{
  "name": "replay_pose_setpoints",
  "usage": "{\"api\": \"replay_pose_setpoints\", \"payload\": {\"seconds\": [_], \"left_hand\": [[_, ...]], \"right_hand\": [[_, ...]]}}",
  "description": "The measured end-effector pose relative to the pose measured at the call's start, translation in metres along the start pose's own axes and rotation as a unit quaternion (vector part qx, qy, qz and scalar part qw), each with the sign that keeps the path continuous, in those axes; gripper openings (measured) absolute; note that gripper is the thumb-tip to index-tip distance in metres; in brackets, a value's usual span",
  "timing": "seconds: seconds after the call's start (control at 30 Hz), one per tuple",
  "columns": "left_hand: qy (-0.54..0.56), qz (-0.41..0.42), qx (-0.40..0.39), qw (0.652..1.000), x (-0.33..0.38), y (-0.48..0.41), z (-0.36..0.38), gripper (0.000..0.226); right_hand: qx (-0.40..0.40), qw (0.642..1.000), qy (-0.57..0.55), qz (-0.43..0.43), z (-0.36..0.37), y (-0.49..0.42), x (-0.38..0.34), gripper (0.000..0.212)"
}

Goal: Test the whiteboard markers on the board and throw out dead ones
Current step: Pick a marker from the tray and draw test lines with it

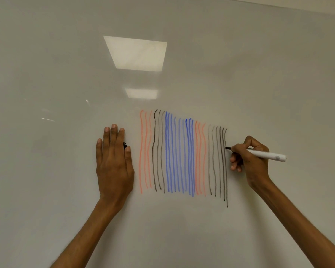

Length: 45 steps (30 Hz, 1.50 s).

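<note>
While your right hand [249,160] is curled around the marker [259,152] in a writing grip, thumb and first fingers pinching the white barrel near its front, the black tip sits against the board [66,74] just to the right of the last black line [226,167]. The barrel runs nearly level, tip pointing left toward the stripes and the butt end sticking out to the right past your knuckles. That is the relation your next stroke depends on: the tip is already at the right edge of the test marks, about a third of the way down their height, so any fresh line wants to go in the bare space further right, drawn downward alongside the others.

Your left hand [114,161] lies flat on the board, fingers stretched out and pointing up, well to the left of the orange lines [145,151]. A small dark thing [125,145] peeks out between the index finger and thumb; it may be the cap, but I cannot tell.

The nearest black lines look fairly dark beside the pale grey ones to their left, so this marker seems alive. No bin is in view.
</note>
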<state>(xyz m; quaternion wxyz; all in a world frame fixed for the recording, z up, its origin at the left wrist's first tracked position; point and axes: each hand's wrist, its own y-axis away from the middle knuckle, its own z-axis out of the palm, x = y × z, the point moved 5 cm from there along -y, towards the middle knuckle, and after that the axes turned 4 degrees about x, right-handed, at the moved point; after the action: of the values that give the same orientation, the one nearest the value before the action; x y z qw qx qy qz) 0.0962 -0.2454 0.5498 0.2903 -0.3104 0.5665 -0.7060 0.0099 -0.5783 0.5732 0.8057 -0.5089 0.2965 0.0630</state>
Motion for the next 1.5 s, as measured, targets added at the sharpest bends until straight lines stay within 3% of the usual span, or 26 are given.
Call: {"api": "replay_pose_setpoints", "payload": {"seconds": [0.33,0.5,0.9,1.3,1.5], "left_hand": [[0.003,-0.001,-0.001,1.000,-0.001,0.001,0.000,0.049],[0.002,-0.002,0.000,1.000,-0.001,0.002,0.001,0.049],[-0.001,0.003,-0.003,1.000,-0.001,0.004,0.001,0.049],[0.013,0.004,-0.007,1.000,-0.003,0.006,0.000,0.048],[0.059,-0.002,-0.018,0.998,-0.003,0.010,-0.002,0.046]], "right_hand": [[-0.008,1.000,0.014,0.021,-0.019,0.025,0.022,0.035],[-0.011,0.999,0.020,0.043,-0.025,0.039,0.033,0.049],[-0.026,0.995,0.061,0.074,-0.044,0.069,0.063,0.038],[-0.038,0.992,0.071,0.092,-0.048,0.085,0.073,0.051],[-0.037,0.993,0.055,0.101,-0.049,0.088,0.074,0.037]]}}
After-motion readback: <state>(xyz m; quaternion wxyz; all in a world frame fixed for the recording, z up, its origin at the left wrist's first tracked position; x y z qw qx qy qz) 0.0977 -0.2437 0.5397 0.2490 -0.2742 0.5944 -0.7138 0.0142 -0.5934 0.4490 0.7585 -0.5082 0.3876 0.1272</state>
